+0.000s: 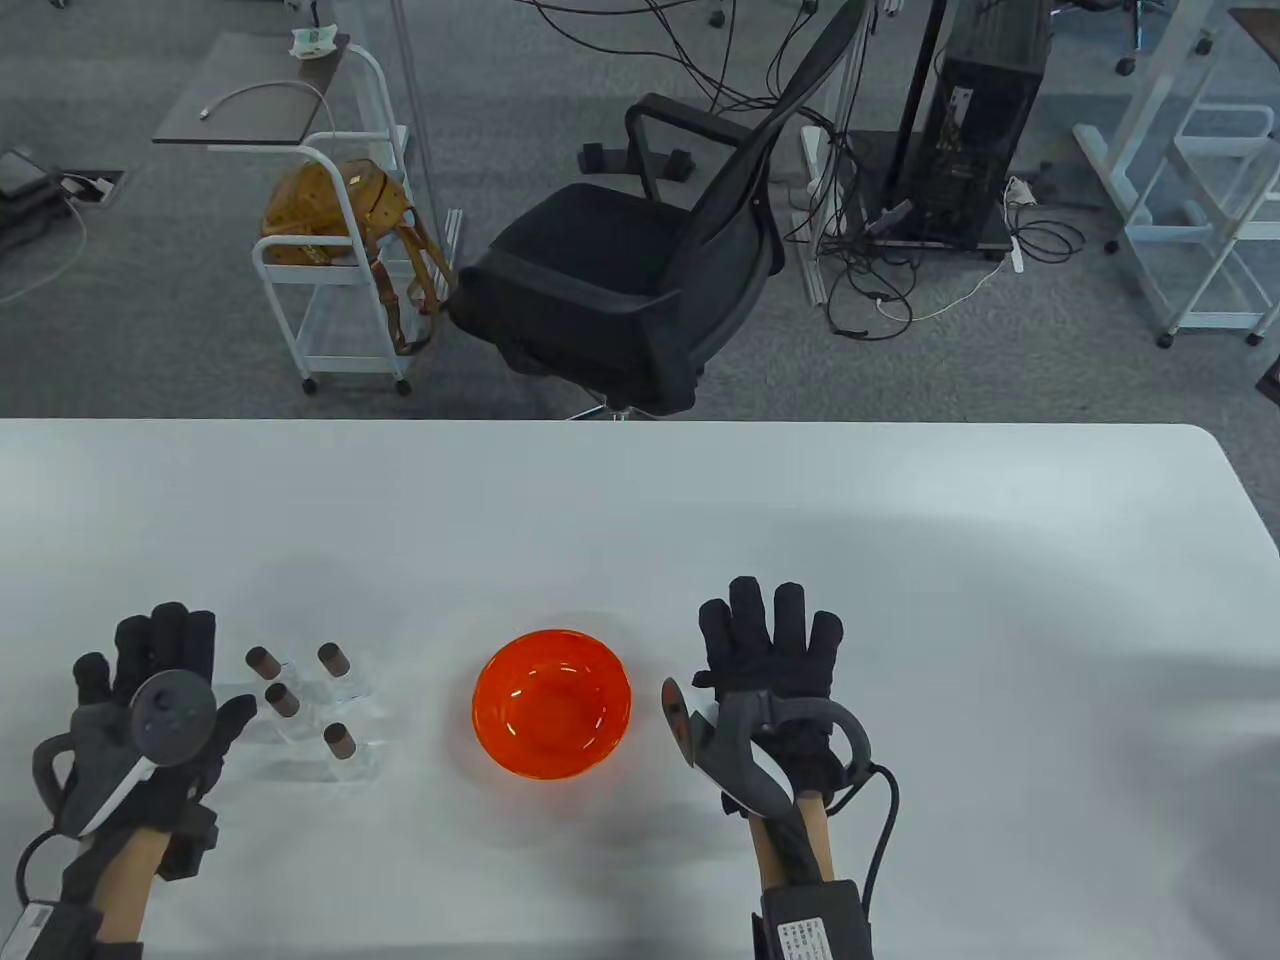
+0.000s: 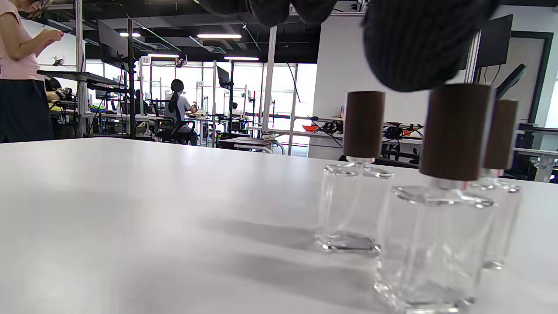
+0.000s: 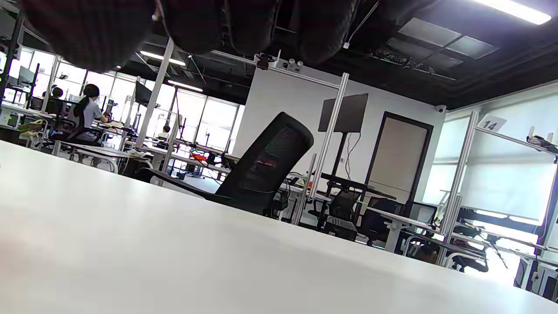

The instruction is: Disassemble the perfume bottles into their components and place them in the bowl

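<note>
Seen from above, the white table [image 1: 900, 520] carries an orange bowl [image 1: 551, 702] near its front edge, roughly midway between the two hands. To the bowl's left stand four clear glass perfume bottles [image 1: 320, 712], each upright with a brown cylindrical cap [image 1: 263, 660] in place — a loose cluster, the bottles close together but apart from the bowl. The left hand [image 1: 150, 705] lies just left of the cluster, fingers extended and slightly spread, holding nothing; its thumb reaches toward the nearest bottle, though contact cannot be confirmed. The right hand [image 1: 768, 650] rests flat to the right of the bowl, fingers straight and spread, also empty. A tracker [image 1: 172, 715] sits on the back of each hand. Beyond the table stand a black office chair [image 1: 640, 260] and a white trolley [image 1: 340, 260] with a tan bag [image 1: 335, 212] on it.

In the left wrist view, three of the bottles show close up: the nearest bottle [image 2: 431, 244] at right, a second one [image 2: 351, 205] behind it to the left, a third [image 2: 501, 209] partly hidden behind the nearest. All keep their brown caps. A dark gloved fingertip [image 2: 418, 43] hangs above the nearest cap; whether it touches is unclear.

The right wrist view shows only bare tabletop [image 3: 174, 253], the gloved fingers [image 3: 87, 30] along the top edge, and the chair's back [image 3: 270, 161] beyond — no bottle or bowl.
</note>
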The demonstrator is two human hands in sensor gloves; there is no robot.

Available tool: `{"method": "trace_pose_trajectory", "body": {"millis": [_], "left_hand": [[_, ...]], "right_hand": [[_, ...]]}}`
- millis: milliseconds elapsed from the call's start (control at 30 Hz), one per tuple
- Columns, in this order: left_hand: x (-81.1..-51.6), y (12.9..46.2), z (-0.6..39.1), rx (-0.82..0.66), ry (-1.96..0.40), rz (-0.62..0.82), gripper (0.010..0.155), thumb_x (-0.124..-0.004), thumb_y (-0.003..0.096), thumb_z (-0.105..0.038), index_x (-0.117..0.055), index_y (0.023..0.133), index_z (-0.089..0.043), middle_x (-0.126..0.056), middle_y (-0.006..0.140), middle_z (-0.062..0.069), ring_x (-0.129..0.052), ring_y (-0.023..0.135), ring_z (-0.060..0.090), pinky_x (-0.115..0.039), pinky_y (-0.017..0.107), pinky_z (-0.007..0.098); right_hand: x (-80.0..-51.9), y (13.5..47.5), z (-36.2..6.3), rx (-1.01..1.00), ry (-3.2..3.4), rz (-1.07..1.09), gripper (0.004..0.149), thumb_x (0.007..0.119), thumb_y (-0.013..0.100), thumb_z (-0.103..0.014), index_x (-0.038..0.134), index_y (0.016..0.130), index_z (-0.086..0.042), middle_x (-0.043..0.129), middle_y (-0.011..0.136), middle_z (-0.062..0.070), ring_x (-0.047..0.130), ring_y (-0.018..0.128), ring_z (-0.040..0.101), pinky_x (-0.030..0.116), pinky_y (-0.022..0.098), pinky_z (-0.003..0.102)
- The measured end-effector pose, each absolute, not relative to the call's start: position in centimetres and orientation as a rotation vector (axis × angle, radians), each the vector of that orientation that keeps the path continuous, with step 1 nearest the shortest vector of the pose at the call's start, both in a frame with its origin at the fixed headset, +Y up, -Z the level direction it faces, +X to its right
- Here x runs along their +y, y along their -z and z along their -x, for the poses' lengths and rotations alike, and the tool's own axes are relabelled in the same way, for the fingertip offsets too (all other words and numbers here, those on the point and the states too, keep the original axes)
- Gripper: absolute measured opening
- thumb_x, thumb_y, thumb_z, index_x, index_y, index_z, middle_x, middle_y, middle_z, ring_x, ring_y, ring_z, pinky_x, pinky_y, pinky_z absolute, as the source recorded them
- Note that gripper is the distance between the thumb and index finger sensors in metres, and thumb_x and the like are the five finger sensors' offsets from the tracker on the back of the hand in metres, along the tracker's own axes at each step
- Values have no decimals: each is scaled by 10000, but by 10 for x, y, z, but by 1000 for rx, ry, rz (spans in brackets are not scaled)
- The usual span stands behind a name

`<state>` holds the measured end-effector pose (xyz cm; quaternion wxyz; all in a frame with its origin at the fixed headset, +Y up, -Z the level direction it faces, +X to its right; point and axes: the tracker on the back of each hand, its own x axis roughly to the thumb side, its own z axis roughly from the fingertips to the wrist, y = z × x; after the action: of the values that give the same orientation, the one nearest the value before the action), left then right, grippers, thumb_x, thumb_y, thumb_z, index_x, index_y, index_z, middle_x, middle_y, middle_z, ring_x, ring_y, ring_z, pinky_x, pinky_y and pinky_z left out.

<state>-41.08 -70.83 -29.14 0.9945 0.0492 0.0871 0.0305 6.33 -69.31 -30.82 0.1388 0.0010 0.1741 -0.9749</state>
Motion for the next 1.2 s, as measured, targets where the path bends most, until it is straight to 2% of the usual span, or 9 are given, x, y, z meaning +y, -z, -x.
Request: {"method": "trace_pose_trajectory", "body": {"millis": [400,500,533,767,933,1133,1200], "left_hand": [[-719,303,424,192,-231,-43,832,-805,418,-521,-469,1138,-275,-468,1250,32,-462,1185,363,-291,816,622],[-729,312,433,212,-305,11,806,-815,424,-495,-502,1132,-270,-539,1234,79,-543,1163,373,-349,814,622],[-731,314,435,219,-322,30,794,-821,426,-482,-513,1128,-275,-560,1231,43,-556,1161,371,-355,815,620],[-753,334,456,241,-537,180,725,-878,423,-417,-624,1093,-306,-757,1154,39,-709,1094,386,-443,801,614],[-767,347,454,193,-586,261,681,-916,400,-415,-717,1047,-336,-863,1091,18,-708,1090,345,-442,796,619],[-770,356,447,172,-592,228,561,-920,383,-400,-863,939,-349,-902,1049,2,-715,1074,309,-466,787,612],[-770,356,448,176,-598,222,560,-915,390,-384,-859,943,-321,-913,1038,14,-726,1067,314,-478,782,611]], "right_hand": [[-693,309,-57,467,2862,21,691,732,351,-555,571,993,-356,540,1135,-28,639,1071,350,474,723,685],[-695,310,-56,430,2869,28,689,732,351,-556,577,991,-356,547,1134,-26,646,1068,349,476,722,686],[-696,310,-56,425,2871,28,689,732,351,-556,577,991,-356,550,1134,-26,648,1068,349,477,723,685],[-696,311,-53,386,2896,27,690,731,351,-558,577,993,-358,553,1135,-31,658,1068,342,477,726,684],[-695,311,-53,356,2909,24,694,731,350,-559,573,995,-358,556,1135,-31,664,1067,337,479,728,682],[-696,311,-54,318,2926,20,692,731,349,-558,575,993,-357,571,1129,-30,677,1061,335,484,726,682],[-695,310,-54,310,2927,17,691,731,349,-558,576,992,-356,573,1128,-31,680,1060,333,485,726,680]]}}
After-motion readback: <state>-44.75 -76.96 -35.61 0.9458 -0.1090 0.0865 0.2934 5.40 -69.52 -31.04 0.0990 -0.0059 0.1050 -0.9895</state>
